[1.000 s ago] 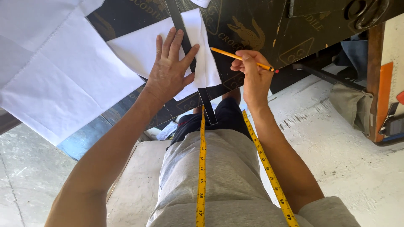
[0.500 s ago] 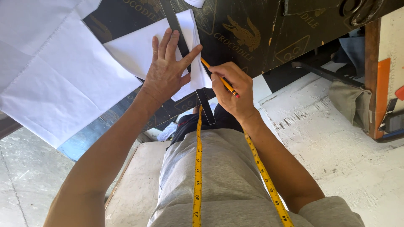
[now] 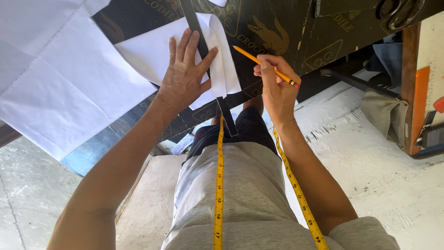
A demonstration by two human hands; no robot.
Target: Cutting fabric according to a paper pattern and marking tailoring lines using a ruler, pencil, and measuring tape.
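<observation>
Two hands work over our dark printed bench [image 3: 296, 32]. The left hand [image 3: 185, 76] presses flat, open, on a black ruler [image 3: 208, 69] crossing white fabric [image 3: 152, 53]. The right hand [image 3: 275, 85] has lifted its pinched yellow pencil [image 3: 263, 66] off the fabric; the pencil's long axis slants, tip toward the ruler.

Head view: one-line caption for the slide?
Left hand presses a dark ruler on white paper; right hand holds a yellow pencil.
</observation>
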